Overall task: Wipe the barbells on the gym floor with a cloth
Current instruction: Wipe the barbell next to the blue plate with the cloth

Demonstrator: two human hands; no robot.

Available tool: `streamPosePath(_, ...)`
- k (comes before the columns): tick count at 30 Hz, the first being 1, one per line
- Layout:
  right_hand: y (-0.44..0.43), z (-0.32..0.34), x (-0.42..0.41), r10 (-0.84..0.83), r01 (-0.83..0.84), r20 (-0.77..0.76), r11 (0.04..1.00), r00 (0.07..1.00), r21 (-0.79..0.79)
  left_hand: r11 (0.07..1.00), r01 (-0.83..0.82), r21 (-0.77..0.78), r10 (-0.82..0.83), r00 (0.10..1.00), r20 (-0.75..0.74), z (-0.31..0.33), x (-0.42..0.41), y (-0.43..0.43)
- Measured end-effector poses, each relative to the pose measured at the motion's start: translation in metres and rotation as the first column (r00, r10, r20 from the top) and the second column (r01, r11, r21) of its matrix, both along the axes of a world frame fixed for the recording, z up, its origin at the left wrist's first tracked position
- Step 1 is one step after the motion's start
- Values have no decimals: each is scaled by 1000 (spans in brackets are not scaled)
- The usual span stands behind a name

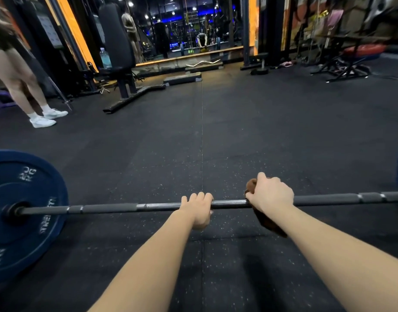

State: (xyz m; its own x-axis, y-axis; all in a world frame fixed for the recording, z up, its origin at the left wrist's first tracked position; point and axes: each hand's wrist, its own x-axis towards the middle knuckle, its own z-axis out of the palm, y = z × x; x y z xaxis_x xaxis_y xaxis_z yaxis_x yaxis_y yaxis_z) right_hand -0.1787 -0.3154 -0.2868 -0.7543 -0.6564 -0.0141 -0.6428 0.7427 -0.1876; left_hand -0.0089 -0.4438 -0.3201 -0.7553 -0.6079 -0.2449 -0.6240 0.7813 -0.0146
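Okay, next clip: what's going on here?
A person is at a barbell on the gym floor. The left hand grips it bare near the middle. The right hand, just beside it, holds a brown cloth around the barbell. A blue plate is on its left end.

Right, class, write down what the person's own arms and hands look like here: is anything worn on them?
The left hand and right hand are bare: no gloves, and no rings show. The left forearm and right forearm are bare to the picture's lower edge, with no sleeve, watch, wristband or marking in view.
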Motion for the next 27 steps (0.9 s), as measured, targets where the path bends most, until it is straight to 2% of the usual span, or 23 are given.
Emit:
streamPosePath(5, -29, -9, 50, 138, -135, 20, 987, 990, -91, 1000, -10, -1, 10, 1000, 9, 1, 0, 2)
streamPosePath(10, -36, -4, 55, 266, -258, 139, 964, 954, -72, 1000, -16, -12, 17, 999, 45, 4, 0, 3)
streamPosePath(12, -26, 0, 41, 253, -245, 159, 967, 954, -69, 1000, -17, -3, 17, 1000, 10, 4, 0, 3)
streamPosePath(18, 12, -2, -2, 76, -71, 88, 995, 993, -64, 1000, -1, 0, 1, 998, -55, 1, 5, 5)
streamPosePath(23, -4, -1, 11, 75, -74, 57, 997, 996, -23, 1000, -14, 21, 16, 994, -104, 1, 7, 5)
streamPosePath(27, -34, -3, 49, 181, -174, 130, 983, 975, -57, 989, -32, 143, 58, 982, -180, 2, 10, -1)
